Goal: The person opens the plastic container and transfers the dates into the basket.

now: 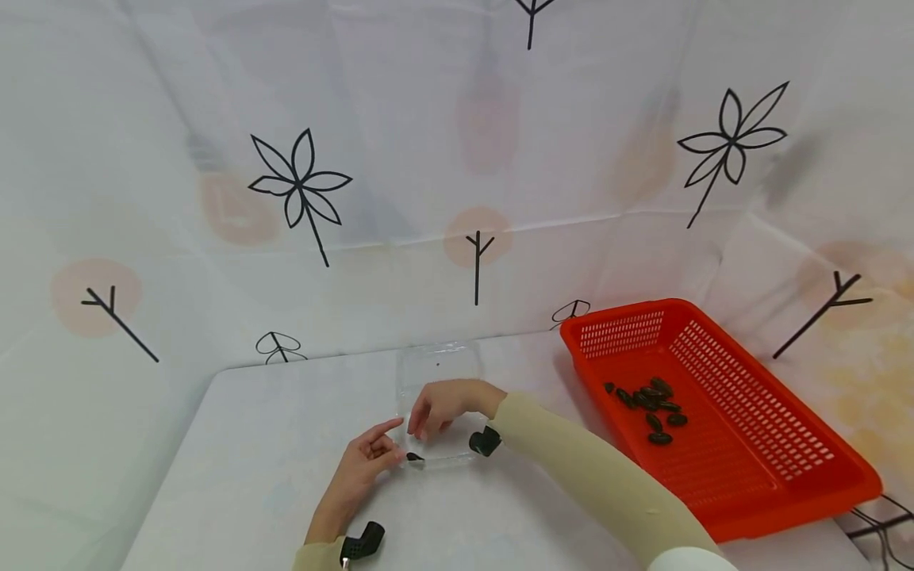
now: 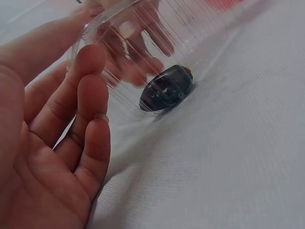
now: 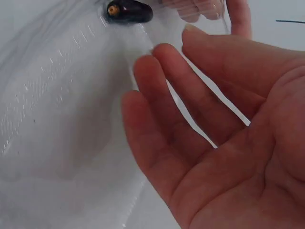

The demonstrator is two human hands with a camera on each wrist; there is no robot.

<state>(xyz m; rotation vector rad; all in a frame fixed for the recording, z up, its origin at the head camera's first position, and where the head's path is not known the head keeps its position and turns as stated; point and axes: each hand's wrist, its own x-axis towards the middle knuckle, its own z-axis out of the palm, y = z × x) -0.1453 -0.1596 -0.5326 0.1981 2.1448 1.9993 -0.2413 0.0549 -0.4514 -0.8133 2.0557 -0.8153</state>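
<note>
A clear plastic clamshell box [image 1: 457, 458] lies on the table, its lid [image 1: 437, 366] folded back towards the wall. One small dark oval fruit [image 1: 415, 457] with a brown stem end rests in the box's front left corner; the left wrist view shows this fruit [image 2: 167, 88] through the ribbed plastic. At the box's left side is my left hand [image 1: 360, 468], index finger stretched out and fingertips against the plastic edge. My right hand [image 1: 450, 406] reaches over the box from the right. Its fingers [image 3: 150, 78] are gently bent, apart from the thumb, with nothing between them.
To the right stands a red plastic basket [image 1: 721, 484] with perforated sides. Several dark oval fruits [image 1: 650, 399] lie on its floor, towards the left. White patterned cloth [image 1: 400, 238] hangs behind the white-covered table [image 1: 250, 468].
</note>
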